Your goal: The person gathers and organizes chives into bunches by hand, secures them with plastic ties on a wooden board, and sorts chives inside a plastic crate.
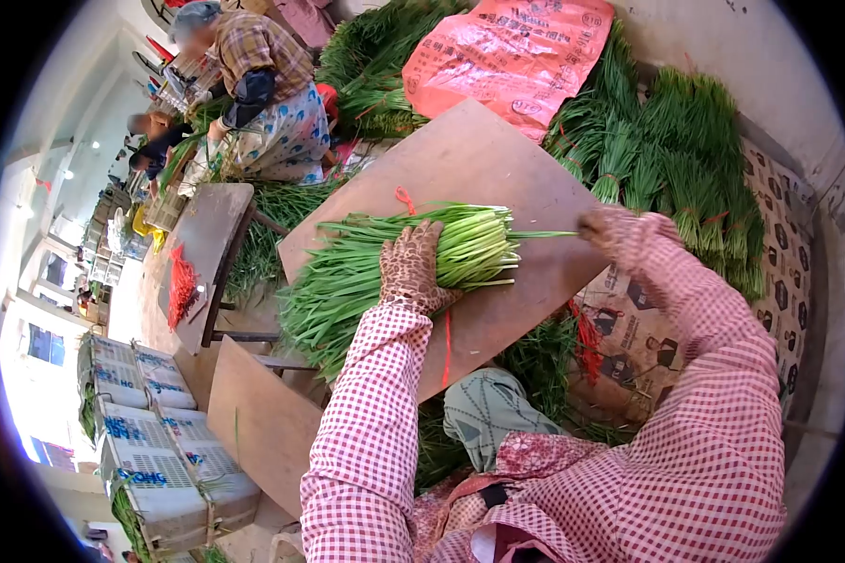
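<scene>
A thick bunch of garlic chives (pixel 347 263) lies across the brown board, pale cut ends to the right and leaves fanned to the left. My left hand (pixel 410 266), in a leopard-print glove, is clasped over the bunch near its stems. Off to the right, my gloved right hand (pixel 608 232) is closed and blurred by motion. A single green chive (pixel 546 234) stretches from the stem ends to its fingers. Red tie string (pixel 447 349) runs beneath the bunch, showing at its front and back.
The board (pixel 479 155) is my work surface. Tied chive bundles (pixel 695 159) and a pink sack (pixel 512 61) lie behind it. Red ties (pixel 587 345) hang at its right edge. A co-worker (pixel 268 89) sits beyond a side table (pixel 218 211). White crates (pixel 155 450) stand left.
</scene>
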A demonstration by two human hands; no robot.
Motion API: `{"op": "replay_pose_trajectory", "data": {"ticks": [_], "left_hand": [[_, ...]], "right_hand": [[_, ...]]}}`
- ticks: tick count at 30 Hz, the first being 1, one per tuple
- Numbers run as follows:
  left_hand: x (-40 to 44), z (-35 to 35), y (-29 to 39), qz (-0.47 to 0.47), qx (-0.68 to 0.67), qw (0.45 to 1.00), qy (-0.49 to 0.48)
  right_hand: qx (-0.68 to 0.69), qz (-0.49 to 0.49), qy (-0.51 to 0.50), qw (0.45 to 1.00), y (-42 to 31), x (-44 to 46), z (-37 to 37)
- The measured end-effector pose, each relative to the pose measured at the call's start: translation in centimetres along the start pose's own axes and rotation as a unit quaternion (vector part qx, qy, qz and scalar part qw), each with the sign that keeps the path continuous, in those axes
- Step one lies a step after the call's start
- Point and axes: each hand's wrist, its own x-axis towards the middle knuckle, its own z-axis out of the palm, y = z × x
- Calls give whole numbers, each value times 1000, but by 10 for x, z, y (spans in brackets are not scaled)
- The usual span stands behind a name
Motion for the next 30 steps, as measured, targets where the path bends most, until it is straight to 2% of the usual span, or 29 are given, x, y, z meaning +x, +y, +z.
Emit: {"op": "replay_pose_trajectory", "data": {"ticks": [1,2,3,4,5,6,8,9,11,14,17,20,23,26,28,30], "left_hand": [[0,-1,1,-4,2,1000,-8],[0,-1,1,-8,4,1000,-17],[1,-2,1,-13,7,1000,-26],[0,-3,1,-15,13,1000,-24],[-2,-3,3,-17,19,999,-23],[-2,-3,3,-20,26,999,-22],[-2,-6,3,-27,14,998,-46],[-3,-8,4,-31,9,998,-59],[-4,-12,6,-37,4,997,-75],[-9,-2,2,-28,-5,999,-33],[-11,-3,5,-38,-3,998,-41],[-9,-8,7,-47,9,998,-52],[-17,-4,7,-44,26,998,-47],[-22,9,1,-12,20,1000,-9],[-22,14,1,-8,7,1000,3],[-22,19,-3,5,7,1000,22]], "right_hand": [[-61,-26,17,998,48,-7,17],[-38,116,-21,992,43,-48,-7],[-93,227,-22,969,46,-69,-17],[-144,249,-32,957,75,-90,-17],[-47,366,-16,929,100,-110,-20],[17,464,-40,885,140,-113,-17],[-6,522,50,851,272,-107,1],[-10,530,91,843,284,-107,-18],[-20,456,187,870,234,-90,-66],[34,213,294,931,120,-37,-118],[118,-55,276,952,-27,10,-136],[157,-213,198,944,-143,32,-118],[197,-237,149,940,-183,51,-89],[331,-214,179,901,-151,77,-48],[485,-171,204,833,-105,106,-1],[643,-134,186,731,-63,134,53]]}}
